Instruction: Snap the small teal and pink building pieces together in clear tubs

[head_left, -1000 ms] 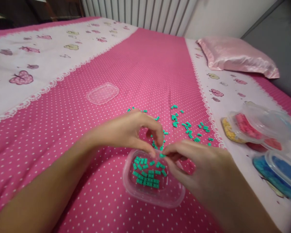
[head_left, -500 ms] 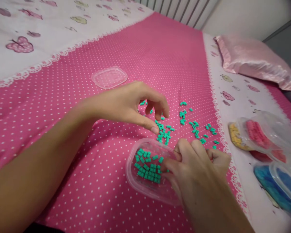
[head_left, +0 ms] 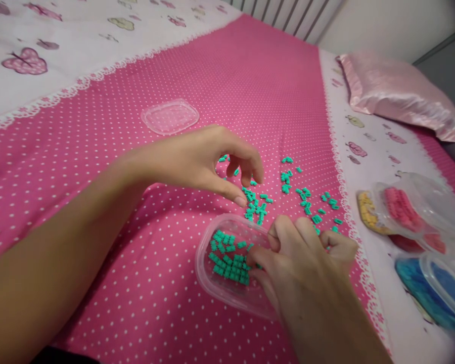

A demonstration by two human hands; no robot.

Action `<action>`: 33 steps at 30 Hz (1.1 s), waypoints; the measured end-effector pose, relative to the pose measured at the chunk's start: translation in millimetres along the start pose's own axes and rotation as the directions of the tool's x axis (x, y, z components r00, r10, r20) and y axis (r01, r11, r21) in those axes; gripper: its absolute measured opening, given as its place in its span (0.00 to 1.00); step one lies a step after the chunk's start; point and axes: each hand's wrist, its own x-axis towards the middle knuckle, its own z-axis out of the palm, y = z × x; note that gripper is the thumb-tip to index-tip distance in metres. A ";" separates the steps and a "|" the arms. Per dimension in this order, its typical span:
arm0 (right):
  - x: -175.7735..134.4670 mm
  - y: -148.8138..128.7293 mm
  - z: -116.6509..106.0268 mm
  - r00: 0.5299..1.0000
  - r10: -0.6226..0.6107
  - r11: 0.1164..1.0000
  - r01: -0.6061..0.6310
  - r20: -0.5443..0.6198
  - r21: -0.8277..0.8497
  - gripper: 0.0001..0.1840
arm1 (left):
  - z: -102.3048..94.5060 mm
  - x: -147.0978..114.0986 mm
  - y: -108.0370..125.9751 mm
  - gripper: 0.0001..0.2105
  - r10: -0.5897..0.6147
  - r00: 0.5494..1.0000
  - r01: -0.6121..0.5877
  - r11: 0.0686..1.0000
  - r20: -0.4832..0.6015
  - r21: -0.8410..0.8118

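My left hand (head_left: 220, 162) hovers with curved fingers and the thumb apart, nothing between them. Below it, small green toy bricks (head_left: 255, 208) lie scattered on the pink dotted bedspread. My right hand (head_left: 303, 268) reaches over the rim into a clear plastic container (head_left: 208, 293). Its thumb and index finger are pinched near the bottom, with a bit of green showing between them. Inside, many green bricks (head_left: 233, 268) stand, several packed in tight rows at the left and middle. The right hand covers the container's right end.
A clear lid (head_left: 170, 116) lies on the bedspread (head_left: 98, 126) beyond my left hand. More green bricks (head_left: 305, 194) are spread to the right. Containers with yellow (head_left: 369, 212), pink (head_left: 402, 210) and blue pieces (head_left: 428, 288) stand at the right. A pink satin pillow (head_left: 398, 93) lies behind.
The right thumb and index finger have shifted slightly left inside the container, toward the packed bricks. My left hand has stayed nearly still.
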 end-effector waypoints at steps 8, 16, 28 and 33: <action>2.5 2.5 -8.8 0.995 -0.030 0.999 0.033 0.095 -0.027 0.15 | -0.3 0.1 1.6 0.14 -0.042 0.999 0.042 0.999 0.013 0.020; -1.6 -1.1 -3.0 0.993 0.011 1.000 -0.013 0.115 0.023 0.14 | -0.1 0.5 -0.6 0.13 0.004 1.000 -0.004 1.000 -0.002 0.007; -1.8 2.2 0.3 0.998 -0.021 1.000 0.022 0.064 -0.012 0.15 | 0.1 0.1 -0.2 0.12 -0.005 1.000 0.005 0.999 0.009 0.037; -2.6 0.6 0.2 0.999 -0.026 0.999 0.027 0.034 -0.047 0.16 | -0.2 -0.3 -1.4 0.12 0.054 0.998 -0.055 0.997 0.010 0.053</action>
